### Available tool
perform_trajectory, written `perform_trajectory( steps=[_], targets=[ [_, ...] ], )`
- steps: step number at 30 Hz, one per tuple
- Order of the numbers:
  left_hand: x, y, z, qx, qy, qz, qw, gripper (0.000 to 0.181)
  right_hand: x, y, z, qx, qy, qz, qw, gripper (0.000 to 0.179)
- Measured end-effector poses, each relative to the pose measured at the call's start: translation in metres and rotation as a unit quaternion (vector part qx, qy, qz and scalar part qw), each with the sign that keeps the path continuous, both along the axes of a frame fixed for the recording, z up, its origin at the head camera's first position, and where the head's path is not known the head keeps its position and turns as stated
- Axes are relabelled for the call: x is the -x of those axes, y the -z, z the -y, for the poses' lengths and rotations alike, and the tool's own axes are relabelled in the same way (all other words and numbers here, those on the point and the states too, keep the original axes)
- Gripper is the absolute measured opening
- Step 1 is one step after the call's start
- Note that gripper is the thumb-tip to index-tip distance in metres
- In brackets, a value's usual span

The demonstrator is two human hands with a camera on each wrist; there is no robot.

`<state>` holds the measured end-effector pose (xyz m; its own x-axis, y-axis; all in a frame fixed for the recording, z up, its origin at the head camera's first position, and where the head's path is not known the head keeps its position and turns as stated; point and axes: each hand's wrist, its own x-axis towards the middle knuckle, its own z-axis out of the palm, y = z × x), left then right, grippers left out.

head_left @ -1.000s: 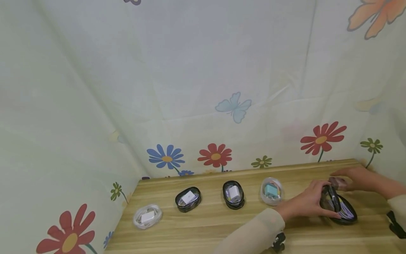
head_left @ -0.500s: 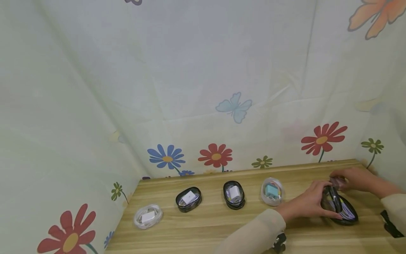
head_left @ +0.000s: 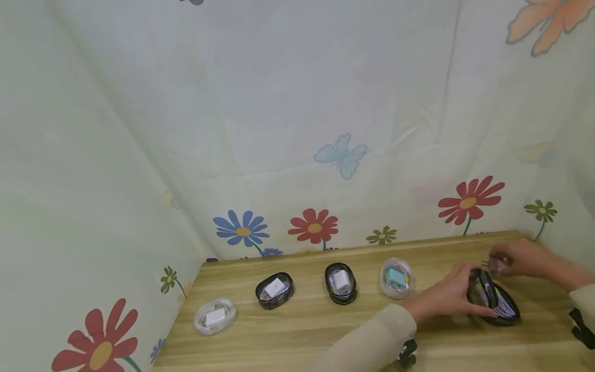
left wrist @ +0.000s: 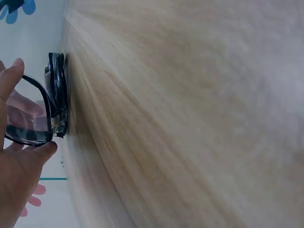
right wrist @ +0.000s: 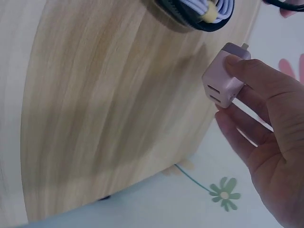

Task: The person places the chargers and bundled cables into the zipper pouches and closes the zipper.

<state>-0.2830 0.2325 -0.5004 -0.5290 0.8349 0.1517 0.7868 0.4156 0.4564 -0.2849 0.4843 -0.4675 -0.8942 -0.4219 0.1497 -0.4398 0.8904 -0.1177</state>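
Observation:
At the right of the table in the head view lies an oval, black-rimmed clear case [head_left: 506, 316], its lid raised. My left hand [head_left: 448, 298] grips the tilted lid [head_left: 488, 288] between thumb and fingers; the left wrist view shows the lid's black rim [left wrist: 49, 111] and transparent wall. A coiled pale purple cable [right wrist: 222, 10] with a yellow tie sits in the case's base. Beside the case, my right hand [right wrist: 280, 123] pinches a pink plug charger [right wrist: 223, 76] above the table. Two slots face the camera in the right wrist view, with a metal prong at the far end.
Left of my hands stand several cases with chargers and cables: a whitish one with a teal charger [head_left: 396, 278], two black-rimmed ones [head_left: 341, 302] [head_left: 275, 305], and a white one [head_left: 203, 324]. The wooden table [head_left: 297, 336] meets a flowered cloth [head_left: 279, 196] at its back.
My right hand has drawn slightly away from the lid, to the right, and the charger's prongs now show. The left hand keeps the lid raised in about the same place.

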Motion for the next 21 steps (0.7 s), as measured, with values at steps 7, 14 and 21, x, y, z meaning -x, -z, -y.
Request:
perform_trajectory(
  steps=[7,14,21],
  targets=[
    [0.001,-0.002,0.000,0.008,-0.014,-0.005,0.9999,0.100,-0.007,-0.019,0.009,-0.006,0.013,0.014,0.9998,0.028],
    [0.000,-0.001,0.002,0.003,-0.013,0.002,0.9999,0.100,-0.017,-0.028,0.019,-0.010,0.033,0.056,0.9979,0.032],
    [-0.001,0.001,0.003,-0.002,-0.014,0.004,0.9999,0.100,-0.032,-0.029,0.033,0.022,0.031,0.098,0.9944,0.024]
  ],
)
